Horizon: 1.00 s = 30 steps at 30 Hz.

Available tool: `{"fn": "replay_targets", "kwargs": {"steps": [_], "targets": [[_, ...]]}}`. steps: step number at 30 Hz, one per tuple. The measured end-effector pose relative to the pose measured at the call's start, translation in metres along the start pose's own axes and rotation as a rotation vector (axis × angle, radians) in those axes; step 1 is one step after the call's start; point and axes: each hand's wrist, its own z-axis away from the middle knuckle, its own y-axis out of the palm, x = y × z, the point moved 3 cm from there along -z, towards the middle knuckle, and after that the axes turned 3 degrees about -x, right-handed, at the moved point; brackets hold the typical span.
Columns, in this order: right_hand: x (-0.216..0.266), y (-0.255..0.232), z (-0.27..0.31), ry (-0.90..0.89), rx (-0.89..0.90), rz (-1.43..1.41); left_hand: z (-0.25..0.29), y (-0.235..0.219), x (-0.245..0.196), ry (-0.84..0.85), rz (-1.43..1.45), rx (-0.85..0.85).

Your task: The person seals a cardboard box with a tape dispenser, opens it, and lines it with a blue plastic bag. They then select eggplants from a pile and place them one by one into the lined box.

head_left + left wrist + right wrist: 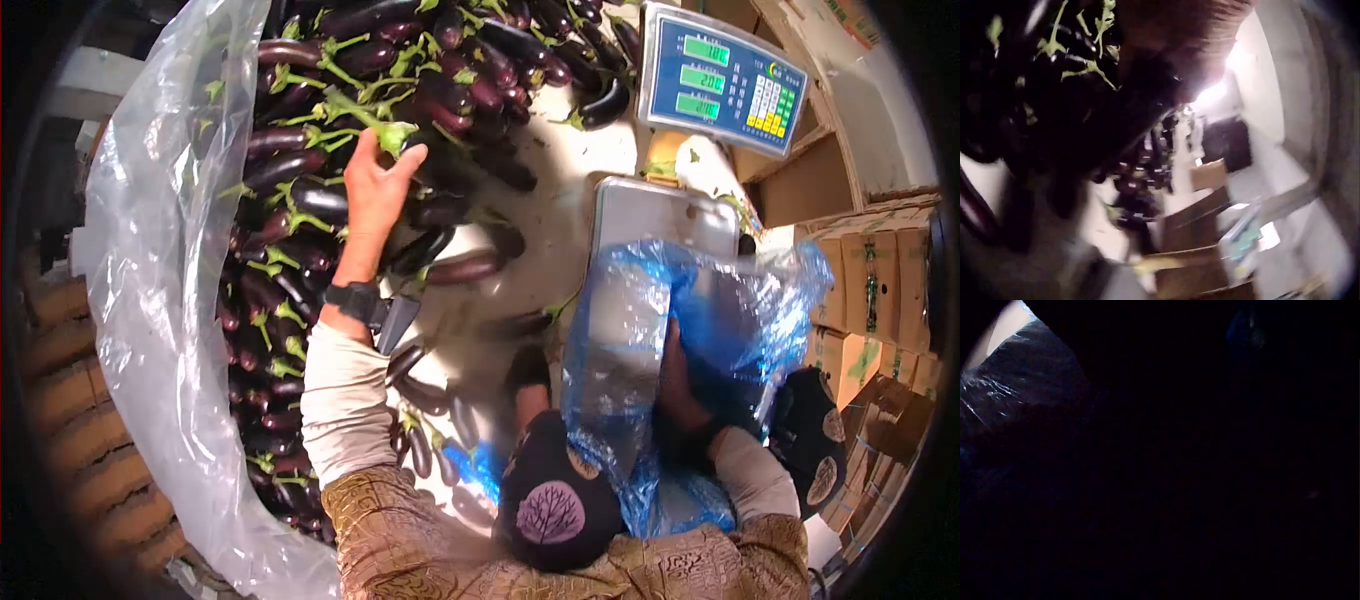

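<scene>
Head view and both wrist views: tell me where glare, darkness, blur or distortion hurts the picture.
Head: fisheye bending with blackened corners, white glints on the blue plastic bag and the clear plastic sheet; left wrist: smeared boxes, a burnt-out glare right of center, nearby eggplants in deep shadow; right wrist: nearly all black, only crinkled plastic showing at upper left.

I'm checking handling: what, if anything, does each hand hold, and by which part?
The left hand grips an eggplant by its stem end. The right hand is partly hidden by the blue plastic bag; its grip cannot be told.
</scene>
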Motion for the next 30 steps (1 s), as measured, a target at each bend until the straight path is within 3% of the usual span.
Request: {"fn": "replay_targets", "kwargs": {"steps": [1, 2, 3, 5, 7, 8, 10, 11, 13, 15, 16, 17, 18, 19, 20, 21, 23, 24, 25, 27, 29, 30], "targets": [[-0.018, -0.015, -0.014, -0.075, -0.012, 0.169, 0.014, -0.014, 0.0, -0.265, 0.268, 0.095], [-0.034, -0.03, -0.029, -0.158, -0.028, 0.334, 0.029, -0.027, -0.016, -0.333, 0.49, 0.053], [-0.046, -0.041, -0.039, -0.242, -0.046, 0.5, 0.043, -0.037, -0.031, -0.398, 0.714, 0.009], [-0.03, -0.034, -0.029, -0.318, -0.058, 0.654, 0.062, -0.061, -0.055, -0.329, 0.918, 0.095], [0.029, -0.006, 0.001, -0.078, -0.053, 1.348, 0.084, -0.074, -0.069, -0.356, 1.049, 0.121], [0.029, -0.012, -0.004, -0.39, 0.035, 1.267, 0.093, -0.078, -0.075, -0.356, 1.077, 0.13], [0.042, -0.019, -0.002, -0.787, 0.13, 1.412, 0.11, -0.076, -0.101, -0.363, 1.099, 0.171], [0.052, -0.024, -0.004, -0.873, 0.141, 1.66, 0.118, -0.071, -0.114, -0.37, 1.124, 0.208], [0.077, -0.02, 0.009, -1.438, 0.487, 1.776, 0.136, -0.059, -0.133, -0.371, 1.091, 0.286], [0.143, 0.021, 0.041, -0.637, 0.899, 1.528, 0.151, -0.043, -0.151, -0.426, 1.015, 0.364], [0.176, 0.04, 0.059, -0.26, 0.924, 1.408, 0.154, -0.032, -0.159, -0.42, 0.881, 0.388], [0.197, 0.045, 0.082, 0.006, 0.883, 1.268, 0.16, -0.019, -0.183, -0.429, 0.839, 0.444], [0.223, 0.052, 0.103, -0.173, 0.938, 1.296, 0.167, -0.01, -0.2, -0.424, 0.796, 0.504], [0.241, 0.053, 0.128, -0.341, 0.851, 1.093, 0.173, -0.002, -0.215, -0.414, 0.754, 0.559], [0.251, 0.051, 0.149, -0.24, 0.773, 0.794, 0.178, 0.009, -0.229, -0.416, 0.728, 0.632], [0.248, 0.048, 0.158, -0.23, 0.761, 0.799, 0.18, 0.021, -0.238, -0.304, 0.657, 0.699], [0.254, 0.046, 0.174, -0.749, 0.568, 1.071, 0.184, 0.039, -0.254, -0.349, 0.695, 0.832], [0.251, 0.042, 0.176, -0.589, 0.529, 1.091, 0.187, 0.047, -0.253, -0.352, 0.7, 0.836], [0.251, 0.039, 0.177, -0.586, 0.527, 1.094, 0.192, 0.057, -0.25, -0.343, 0.755, 0.899], [0.244, 0.031, 0.178, -0.373, 0.6, 1.031, 0.198, 0.065, -0.246, -0.343, 0.816, 0.956], [0.234, 0.025, 0.177, -0.339, 0.573, 0.95, 0.201, 0.07, -0.242, -0.467, 0.859, 1.022], [0.228, 0.023, 0.174, -0.318, 0.584, 0.897, 0.2, 0.07, -0.24, -0.423, 0.885, 1.03]]}}
